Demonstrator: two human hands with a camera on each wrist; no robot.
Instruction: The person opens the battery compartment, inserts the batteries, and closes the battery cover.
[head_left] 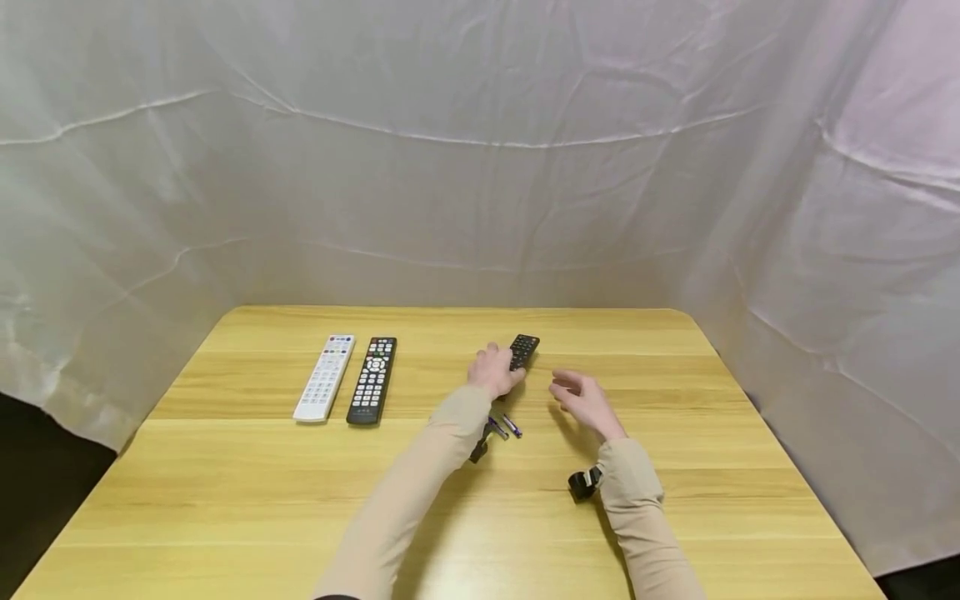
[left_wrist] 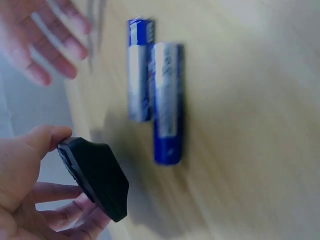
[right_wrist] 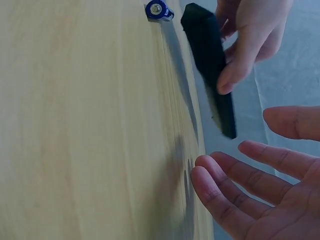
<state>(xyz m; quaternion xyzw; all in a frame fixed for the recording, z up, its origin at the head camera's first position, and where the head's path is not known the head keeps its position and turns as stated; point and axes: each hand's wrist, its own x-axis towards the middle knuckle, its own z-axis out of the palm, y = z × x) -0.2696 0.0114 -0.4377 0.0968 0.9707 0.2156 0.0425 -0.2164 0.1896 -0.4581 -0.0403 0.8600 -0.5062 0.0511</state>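
My left hand point(head_left: 492, 372) grips a black remote control point(head_left: 523, 350) between thumb and fingers, and the left wrist view shows its dark end point(left_wrist: 97, 175) above the table. Two blue-and-silver batteries point(left_wrist: 167, 105) lie side by side on the wood, close to that hand; in the head view these batteries point(head_left: 512, 427) sit just beside the left wrist. To the right, my right hand point(head_left: 588, 403) hovers over the table with its fingers loosely spread and nothing in them. The right wrist view has the right hand's fingers point(right_wrist: 235, 200) just short of the held remote.
Left of the hands, a white remote point(head_left: 325, 378) and a second black remote point(head_left: 372, 381) lie parallel on the wooden table point(head_left: 225, 500). A pale cloth curtain point(head_left: 465, 208) hangs behind and along both sides of the table. Each wrist wears a small black camera point(head_left: 583, 484).
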